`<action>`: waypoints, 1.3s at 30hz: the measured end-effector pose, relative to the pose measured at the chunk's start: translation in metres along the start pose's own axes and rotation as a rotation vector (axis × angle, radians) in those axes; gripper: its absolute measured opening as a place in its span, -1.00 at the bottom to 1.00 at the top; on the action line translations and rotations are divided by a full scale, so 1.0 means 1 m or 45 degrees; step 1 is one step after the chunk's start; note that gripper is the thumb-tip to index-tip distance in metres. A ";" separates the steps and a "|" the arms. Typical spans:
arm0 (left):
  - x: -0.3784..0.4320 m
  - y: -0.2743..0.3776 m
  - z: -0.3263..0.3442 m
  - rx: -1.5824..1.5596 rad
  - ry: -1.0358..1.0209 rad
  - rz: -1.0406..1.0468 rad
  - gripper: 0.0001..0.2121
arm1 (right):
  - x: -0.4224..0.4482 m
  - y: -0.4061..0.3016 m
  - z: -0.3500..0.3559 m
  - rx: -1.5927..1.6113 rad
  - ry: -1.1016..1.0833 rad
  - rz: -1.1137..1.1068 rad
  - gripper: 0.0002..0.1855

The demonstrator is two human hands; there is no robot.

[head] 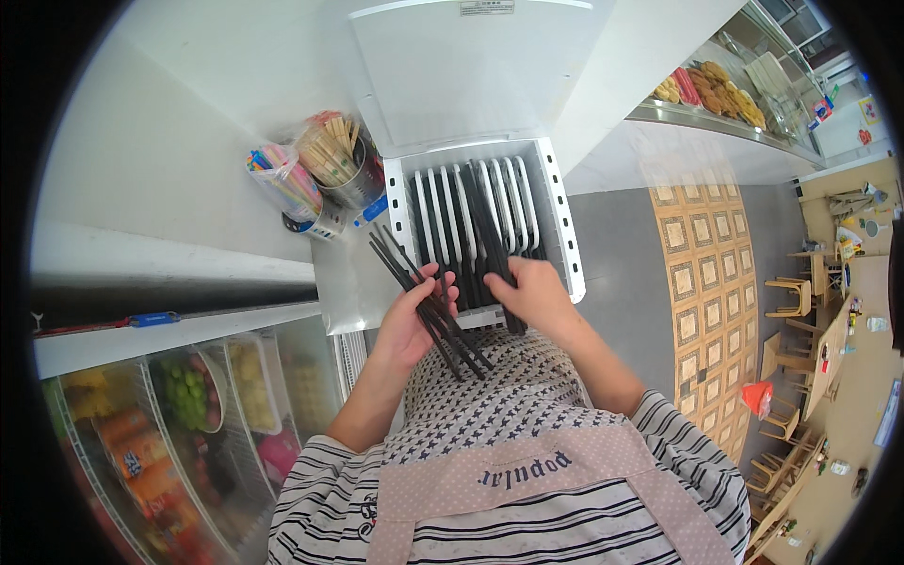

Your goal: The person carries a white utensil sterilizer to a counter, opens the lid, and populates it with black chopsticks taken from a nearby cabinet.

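Several dark chopsticks (436, 319) fan out in my left hand (409, 318), at the front left of an open white box. My right hand (533, 293) grips a thicker bundle of dark chopsticks (487, 226) over the right half of the box, their far ends reaching over its racks. Inside the white box (573, 268), upright white dividers (452, 212) stand in a row with dark sticks between them. Its translucent lid (466, 78) is raised at the back. My palms hide part of both bundles.
Left of the box, perforated metal holders (353, 185) contain wrapped wooden chopsticks and coloured straws (293, 180), beside a blue marker (372, 210). A glass-fronted fridge (176, 438) with food stands at lower left. Fried food fills a display case (727, 106) at upper right; tables and chairs (789, 296) stand beyond.
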State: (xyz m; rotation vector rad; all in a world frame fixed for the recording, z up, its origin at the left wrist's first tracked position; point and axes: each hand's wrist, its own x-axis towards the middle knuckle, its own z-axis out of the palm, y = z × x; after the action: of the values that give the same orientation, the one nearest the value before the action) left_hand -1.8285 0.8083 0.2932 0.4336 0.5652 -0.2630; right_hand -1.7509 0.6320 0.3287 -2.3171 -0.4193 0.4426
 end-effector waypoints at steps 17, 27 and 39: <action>-0.006 0.016 -0.001 0.051 -0.035 0.108 -0.58 | 0.042 0.013 0.023 -0.523 -0.087 -0.094 -0.65; -0.005 0.026 0.005 -0.121 0.032 0.110 -0.70 | 0.016 0.020 0.033 -0.518 -0.091 -0.268 -0.84; -0.006 0.023 0.004 -0.096 -0.002 0.100 -0.70 | 0.060 0.028 0.051 -1.191 -0.540 -0.739 -0.86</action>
State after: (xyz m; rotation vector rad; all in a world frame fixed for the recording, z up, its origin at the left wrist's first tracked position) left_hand -1.8236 0.8271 0.3077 0.3815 0.5533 -0.1664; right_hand -1.7144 0.6686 0.2624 -2.7492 -1.7581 0.5022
